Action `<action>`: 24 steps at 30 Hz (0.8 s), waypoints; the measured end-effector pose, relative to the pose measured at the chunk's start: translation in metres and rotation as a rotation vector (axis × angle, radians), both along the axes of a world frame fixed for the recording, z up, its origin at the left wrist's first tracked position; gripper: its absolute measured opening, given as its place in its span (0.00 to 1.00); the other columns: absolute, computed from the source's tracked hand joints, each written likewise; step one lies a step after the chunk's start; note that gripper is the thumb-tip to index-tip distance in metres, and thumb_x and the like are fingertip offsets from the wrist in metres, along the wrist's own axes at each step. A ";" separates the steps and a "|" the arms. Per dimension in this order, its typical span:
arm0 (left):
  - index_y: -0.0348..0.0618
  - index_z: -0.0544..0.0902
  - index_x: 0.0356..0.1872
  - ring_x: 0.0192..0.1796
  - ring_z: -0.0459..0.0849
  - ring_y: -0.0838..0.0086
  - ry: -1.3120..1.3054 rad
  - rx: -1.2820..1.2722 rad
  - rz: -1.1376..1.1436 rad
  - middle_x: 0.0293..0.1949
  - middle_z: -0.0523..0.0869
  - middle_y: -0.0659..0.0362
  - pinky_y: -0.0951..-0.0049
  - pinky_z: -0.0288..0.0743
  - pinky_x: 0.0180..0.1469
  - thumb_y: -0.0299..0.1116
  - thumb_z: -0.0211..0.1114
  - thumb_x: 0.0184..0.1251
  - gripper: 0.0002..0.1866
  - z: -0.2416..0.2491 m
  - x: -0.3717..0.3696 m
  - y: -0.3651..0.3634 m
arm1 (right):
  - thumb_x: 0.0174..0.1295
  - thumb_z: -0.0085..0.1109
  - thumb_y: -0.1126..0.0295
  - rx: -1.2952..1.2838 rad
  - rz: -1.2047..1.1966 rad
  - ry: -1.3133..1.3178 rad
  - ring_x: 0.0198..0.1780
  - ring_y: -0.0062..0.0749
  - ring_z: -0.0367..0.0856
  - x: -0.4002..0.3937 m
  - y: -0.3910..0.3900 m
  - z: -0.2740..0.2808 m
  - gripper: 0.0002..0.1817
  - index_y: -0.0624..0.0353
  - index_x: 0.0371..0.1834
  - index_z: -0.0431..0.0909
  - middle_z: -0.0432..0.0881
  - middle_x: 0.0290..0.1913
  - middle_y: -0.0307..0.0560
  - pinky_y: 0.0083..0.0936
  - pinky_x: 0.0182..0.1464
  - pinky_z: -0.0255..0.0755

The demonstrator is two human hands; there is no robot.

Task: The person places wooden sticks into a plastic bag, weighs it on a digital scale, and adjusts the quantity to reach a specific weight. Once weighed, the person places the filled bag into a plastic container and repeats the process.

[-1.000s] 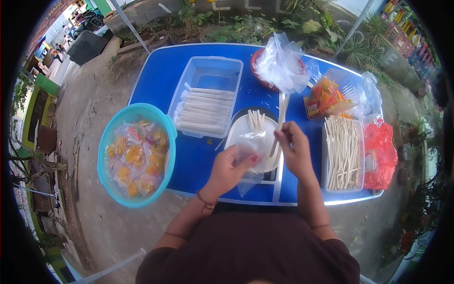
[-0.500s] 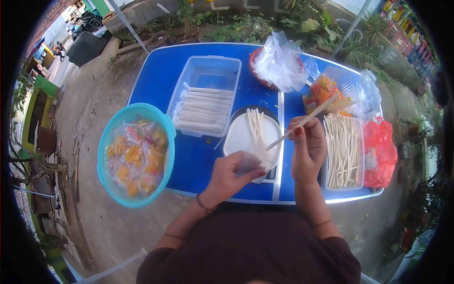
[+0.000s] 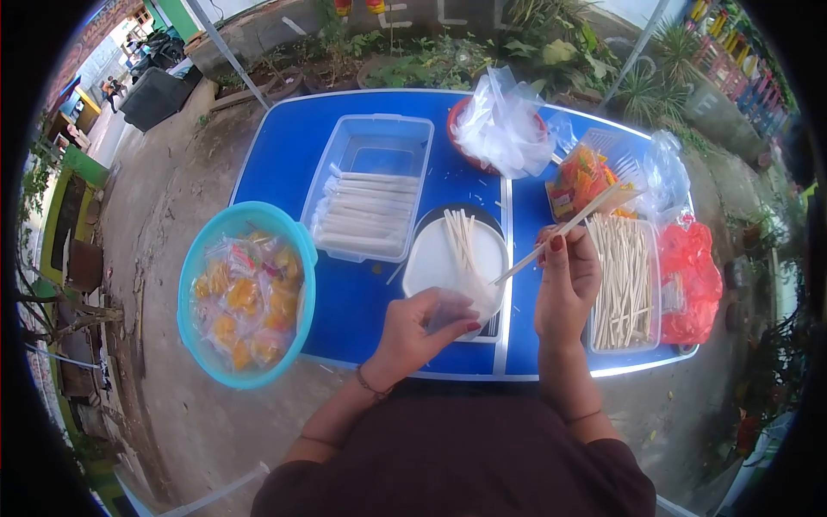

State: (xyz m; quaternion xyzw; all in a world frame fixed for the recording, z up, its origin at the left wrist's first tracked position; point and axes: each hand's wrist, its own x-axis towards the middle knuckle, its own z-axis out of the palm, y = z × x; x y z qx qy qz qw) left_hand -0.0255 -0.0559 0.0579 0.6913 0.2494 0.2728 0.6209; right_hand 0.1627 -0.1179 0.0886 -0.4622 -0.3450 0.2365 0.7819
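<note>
My table (image 3: 284, 146) is blue with a silvery-white edge; left of my left hand (image 3: 419, 332), the tub (image 3: 190, 340) is turquoise, its packets (image 3: 245, 297) clear with orange; beyond that hand, the tray (image 3: 417, 142) is translucent; right of my right hand (image 3: 567, 289), the sticks (image 3: 622, 284) are cream, the bag (image 3: 698, 276) red; my nails are dark red, my shirt (image 3: 448, 457) dark brown.

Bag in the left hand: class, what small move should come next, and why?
Probably slide the held sticks into the bag: the right hand tilts their lower end towards it, the left hand grips it, and other sticks protrude from it.
</note>
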 end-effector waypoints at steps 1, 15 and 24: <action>0.31 0.83 0.43 0.42 0.90 0.74 0.006 -0.001 -0.007 0.38 0.90 0.51 0.78 0.83 0.46 0.23 0.73 0.61 0.12 0.000 0.000 0.000 | 0.71 0.57 0.72 0.013 0.001 -0.005 0.40 0.15 0.73 -0.001 0.000 0.002 0.05 0.63 0.42 0.75 0.80 0.39 0.39 0.13 0.45 0.66; 0.31 0.82 0.50 0.45 0.88 0.73 -0.116 -0.379 -0.081 0.42 0.89 0.51 0.75 0.83 0.49 0.28 0.64 0.72 0.12 0.006 0.001 0.004 | 0.65 0.65 0.71 -0.253 0.132 -0.267 0.32 0.16 0.67 -0.005 0.004 0.001 0.07 0.63 0.34 0.79 0.77 0.30 0.34 0.17 0.36 0.61; 0.30 0.83 0.51 0.40 0.88 0.74 -0.071 -0.406 -0.066 0.41 0.89 0.52 0.75 0.82 0.45 0.36 0.56 0.78 0.17 0.005 -0.002 0.010 | 0.66 0.63 0.72 -0.279 0.330 -0.122 0.37 0.16 0.75 0.003 0.008 -0.013 0.15 0.63 0.54 0.75 0.81 0.32 0.38 0.17 0.40 0.67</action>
